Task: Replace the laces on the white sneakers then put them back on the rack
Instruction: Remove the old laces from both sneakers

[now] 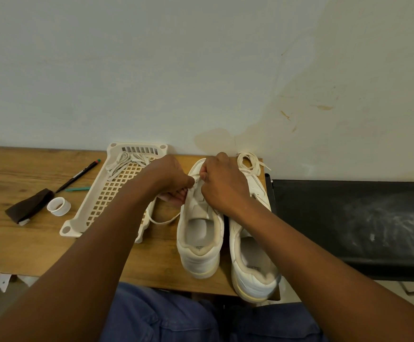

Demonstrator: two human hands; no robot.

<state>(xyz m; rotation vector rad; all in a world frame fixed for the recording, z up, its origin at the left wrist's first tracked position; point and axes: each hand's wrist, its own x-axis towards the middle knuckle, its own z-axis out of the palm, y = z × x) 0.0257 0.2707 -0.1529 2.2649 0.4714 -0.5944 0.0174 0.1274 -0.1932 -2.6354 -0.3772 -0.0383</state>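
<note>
Two white sneakers stand side by side on the wooden table (28, 245), heels toward me. Both hands work over the front of the left sneaker (199, 239). My left hand (169, 177) pinches a white lace (162, 220) at the eyelets, and a loop of that lace trails onto the table. My right hand (222, 183) grips the lace at the shoe's tongue. The right sneaker (252, 272) sits untouched, its toe hidden behind my right hand. A loose coiled lace (249, 160) lies behind the shoes. More laces (124, 161) lie in a cream lattice rack (97, 203).
Left of the rack lie a black pen (77, 176), a green strip (77, 189), a white tape roll (58, 206) and a brown cloth (28, 209). A black bench surface (348, 223) adjoins the table on the right. A wall rises right behind the table.
</note>
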